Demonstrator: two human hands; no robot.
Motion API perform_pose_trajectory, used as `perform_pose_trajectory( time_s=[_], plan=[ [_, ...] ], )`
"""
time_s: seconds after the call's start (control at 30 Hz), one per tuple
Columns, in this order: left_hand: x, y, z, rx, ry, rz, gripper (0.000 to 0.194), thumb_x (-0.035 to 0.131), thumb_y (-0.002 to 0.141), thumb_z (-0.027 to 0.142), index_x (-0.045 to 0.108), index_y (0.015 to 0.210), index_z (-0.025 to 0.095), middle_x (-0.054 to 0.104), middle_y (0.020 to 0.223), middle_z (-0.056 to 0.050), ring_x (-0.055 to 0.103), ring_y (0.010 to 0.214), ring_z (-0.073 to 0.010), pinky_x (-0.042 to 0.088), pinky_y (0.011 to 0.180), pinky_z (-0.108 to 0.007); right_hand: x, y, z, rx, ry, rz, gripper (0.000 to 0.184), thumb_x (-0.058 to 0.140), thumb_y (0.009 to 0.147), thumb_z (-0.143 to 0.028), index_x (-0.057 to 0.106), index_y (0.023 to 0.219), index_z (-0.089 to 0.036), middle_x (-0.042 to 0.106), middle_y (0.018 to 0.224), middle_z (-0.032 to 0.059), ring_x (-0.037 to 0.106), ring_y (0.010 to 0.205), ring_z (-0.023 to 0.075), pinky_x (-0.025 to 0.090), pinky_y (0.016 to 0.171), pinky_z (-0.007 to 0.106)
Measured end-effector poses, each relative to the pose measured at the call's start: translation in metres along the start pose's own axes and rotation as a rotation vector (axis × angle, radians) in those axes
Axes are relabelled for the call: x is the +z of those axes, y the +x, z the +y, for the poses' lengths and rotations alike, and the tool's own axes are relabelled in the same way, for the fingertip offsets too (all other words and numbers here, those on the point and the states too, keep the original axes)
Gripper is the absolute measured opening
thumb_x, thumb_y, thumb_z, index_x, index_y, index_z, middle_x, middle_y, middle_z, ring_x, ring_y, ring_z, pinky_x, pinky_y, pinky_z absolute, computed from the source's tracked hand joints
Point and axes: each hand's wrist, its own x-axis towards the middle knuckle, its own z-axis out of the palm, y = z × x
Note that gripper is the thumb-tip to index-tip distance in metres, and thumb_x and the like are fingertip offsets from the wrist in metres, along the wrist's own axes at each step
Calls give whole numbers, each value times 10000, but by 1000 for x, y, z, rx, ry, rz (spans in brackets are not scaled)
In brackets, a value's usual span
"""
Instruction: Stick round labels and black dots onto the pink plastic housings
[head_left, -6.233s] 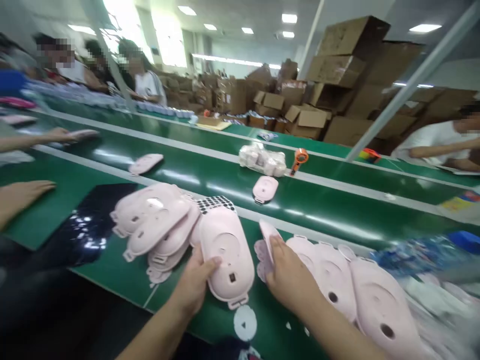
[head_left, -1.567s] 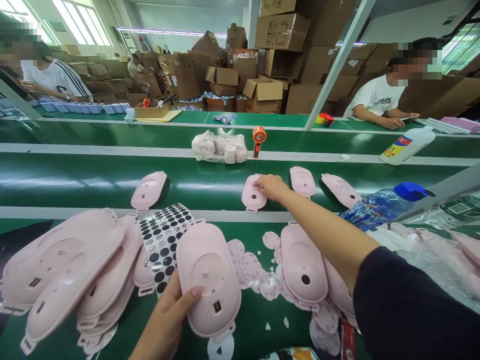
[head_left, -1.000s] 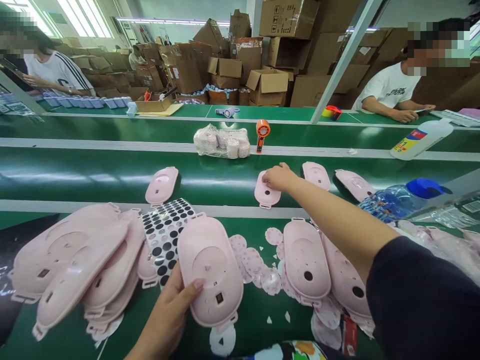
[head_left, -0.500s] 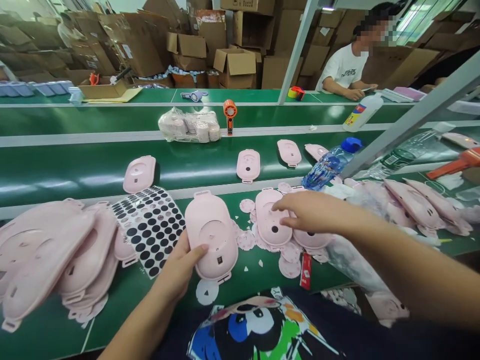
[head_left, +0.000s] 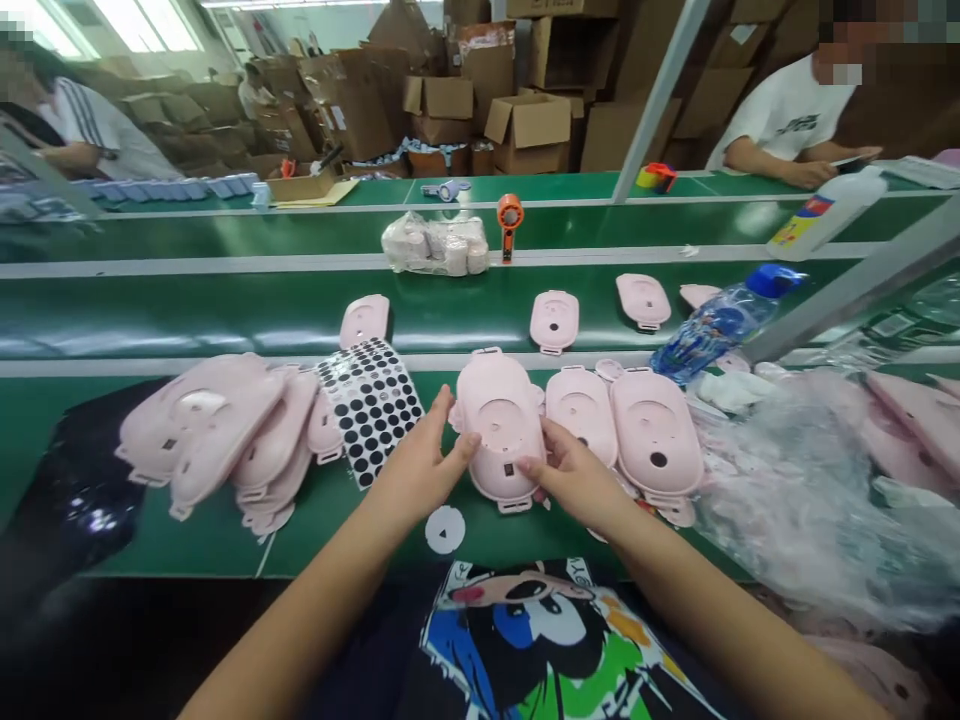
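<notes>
A pink oval plastic shell [head_left: 501, 428] lies on the green table in front of me. My left hand [head_left: 417, 469] grips its left edge, thumb on top. My right hand [head_left: 576, 476] holds its lower right edge, thumb and fingers pinched against it. Two more pink shells [head_left: 655, 430] with a dark hole lie just right of it. A sheet of black round stickers [head_left: 373, 403] lies to the left of my left hand. A white round disc [head_left: 445, 529] rests on the table below the held shell.
A heap of pink shells [head_left: 217, 430] lies at the left. Single pink shells [head_left: 554, 321] ride the green conveyor belt [head_left: 225, 320] beyond. A water bottle [head_left: 721, 320], clear plastic bags [head_left: 810, 490], a bagged bundle [head_left: 435, 244] and an orange tool [head_left: 509, 218] are around. People work across the line.
My right hand has come back from the pink shells at the right and now grips the shell that my left hand holds. The view has shifted left.
</notes>
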Motion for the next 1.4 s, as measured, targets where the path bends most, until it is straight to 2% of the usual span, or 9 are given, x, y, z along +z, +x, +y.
perform_pose_trajectory(
  time_s=[0.13,0.27,0.47,0.63,0.8,0.93,1.07,1.23,1.4],
  plan=[
    [-14,-8,-3,79,505,67,659,520,923,412,353,1509,163,504,1461,-170,481,1326,-335,348,1098,-497,0,15,5,58,-405,50,498,572,883,-330,477,1359,-223,690,1063,71,653,660,186,568,597,341],
    [-7,-13,-9,178,625,77,570,504,920,292,419,1462,137,545,1419,-159,496,1310,-299,372,1089,-460,5,15,-7,34,-618,162,508,644,818,-291,546,1302,-169,615,1218,180,584,1118,389,458,951,580],
    [5,-6,-8,201,635,41,559,473,925,218,409,1472,121,518,1449,-147,430,1367,-280,313,1145,-435,49,-16,-48,-691,-780,102,288,448,900,-133,617,1127,-184,592,1157,138,552,1092,280,481,961,483],
    [11,7,-2,131,677,78,615,536,883,164,394,1481,141,472,1485,-167,378,1390,-362,256,1137,-571,83,-29,-47,-858,-851,-61,286,422,825,-55,627,1003,-147,605,1051,139,525,991,267,505,916,442],
    [6,16,2,101,703,122,583,489,902,155,404,1478,180,473,1490,-152,380,1392,-356,268,1124,-584,83,-24,-48,-774,-750,92,266,441,819,-90,578,1037,-158,557,1115,158,515,1039,283,489,948,502],
    [-7,22,7,102,725,186,634,543,863,141,391,1478,129,465,1486,-184,407,1367,-352,283,1122,-559,87,-24,-48,-825,-696,-97,299,478,762,-83,561,1028,-191,573,1060,123,539,1023,272,524,909,445],
    [-11,22,10,112,749,214,624,514,872,123,395,1483,148,439,1514,-160,390,1378,-341,264,1135,-553,88,-25,-45,-796,-658,95,438,495,743,-95,487,1175,-167,510,1218,165,472,1196,310,443,1042,517],
    [-8,20,9,79,751,221,623,558,859,133,417,1465,117,472,1485,-178,434,1344,-362,315,1109,-543,91,-28,-39,-785,-629,-95,474,506,705,-89,471,1167,-190,512,1182,134,496,1171,272,475,1029,426],
    [-10,18,11,136,717,230,603,512,870,127,422,1466,150,474,1485,-160,427,1351,-335,306,1119,-522,94,-28,-39,-749,-559,75,535,527,653,-103,422,1170,-194,456,1225,152,442,1224,306,412,1077,499]
  ],
)
